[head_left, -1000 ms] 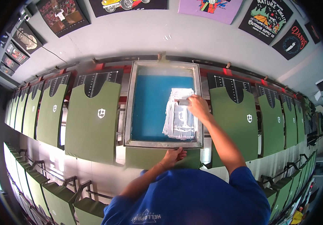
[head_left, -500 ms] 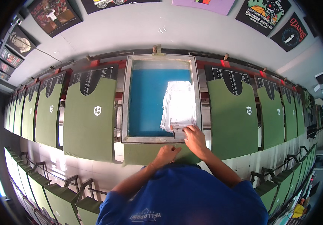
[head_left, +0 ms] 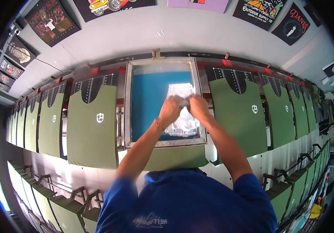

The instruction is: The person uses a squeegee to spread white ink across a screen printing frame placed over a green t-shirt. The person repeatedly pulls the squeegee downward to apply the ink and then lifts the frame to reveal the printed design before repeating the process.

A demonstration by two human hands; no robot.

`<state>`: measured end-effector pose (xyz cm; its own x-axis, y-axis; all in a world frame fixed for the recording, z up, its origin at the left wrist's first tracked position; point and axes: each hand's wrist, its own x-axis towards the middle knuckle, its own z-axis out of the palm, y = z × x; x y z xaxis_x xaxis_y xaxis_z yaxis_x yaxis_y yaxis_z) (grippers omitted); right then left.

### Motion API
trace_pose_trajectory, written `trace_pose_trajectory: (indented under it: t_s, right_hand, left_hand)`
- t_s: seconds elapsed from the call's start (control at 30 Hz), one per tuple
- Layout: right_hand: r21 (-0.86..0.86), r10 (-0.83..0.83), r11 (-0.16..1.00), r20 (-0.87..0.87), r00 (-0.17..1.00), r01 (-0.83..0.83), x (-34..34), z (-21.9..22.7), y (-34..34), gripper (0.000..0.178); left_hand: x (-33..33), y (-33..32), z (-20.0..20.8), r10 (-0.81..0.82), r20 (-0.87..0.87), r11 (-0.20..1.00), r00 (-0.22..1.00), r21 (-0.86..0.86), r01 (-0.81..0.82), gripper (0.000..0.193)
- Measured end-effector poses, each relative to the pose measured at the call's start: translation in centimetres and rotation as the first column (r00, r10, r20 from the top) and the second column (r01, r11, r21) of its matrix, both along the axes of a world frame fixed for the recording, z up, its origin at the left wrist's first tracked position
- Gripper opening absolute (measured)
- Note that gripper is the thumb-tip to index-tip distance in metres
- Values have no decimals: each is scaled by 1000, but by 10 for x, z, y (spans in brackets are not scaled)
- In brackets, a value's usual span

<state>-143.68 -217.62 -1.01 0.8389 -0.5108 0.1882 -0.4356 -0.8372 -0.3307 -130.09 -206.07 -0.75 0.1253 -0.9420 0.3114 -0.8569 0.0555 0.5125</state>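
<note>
Both my hands are closed around the grey grip of a squeegee (head_left: 185,103) over a screen-printing frame. My left hand (head_left: 170,110) has its left end, and my right hand (head_left: 199,107) its right end; the blade is mostly hidden beneath them. White ink (head_left: 183,127) lies streaked on the right part of the blue mesh (head_left: 147,103), both above and below the squeegee. The metal screen frame (head_left: 128,105) rests over a green T-shirt (head_left: 174,158), whose lower part sticks out at the near side.
Green T-shirts with a small white shield print lie on boards left (head_left: 85,136) and right (head_left: 238,124) of the screen. A dark rail (head_left: 213,54) with pegs runs behind. Another row of green shirts (head_left: 64,209) on metal stands is nearer me. Printed samples (head_left: 52,21) hang on the wall.
My left hand has come up from below the frame onto the squeegee. My right hand and the squeegee have moved away from me, up the mesh; the ink is now streaked.
</note>
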Motion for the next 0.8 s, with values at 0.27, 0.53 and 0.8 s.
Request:
trace_pose_trajectory:
  t_s: [0.27,0.53,0.8]
  right_hand:
    - [127,-58,990,13,998,56,-93,-12,129,31]
    - [24,-22,999,-17,1000,23,10,-13,-1,20]
    - [113,-43,993,11,999,42,-53,1,77,36]
  left_hand:
    - [-96,120,-30,97,-23,991,995,99,-94,38]
    - [-1,-3,-27,94,-114,991,989,-81,-103,21]
    - [-60,75,-17,111,-40,994,993,8,-111,37]
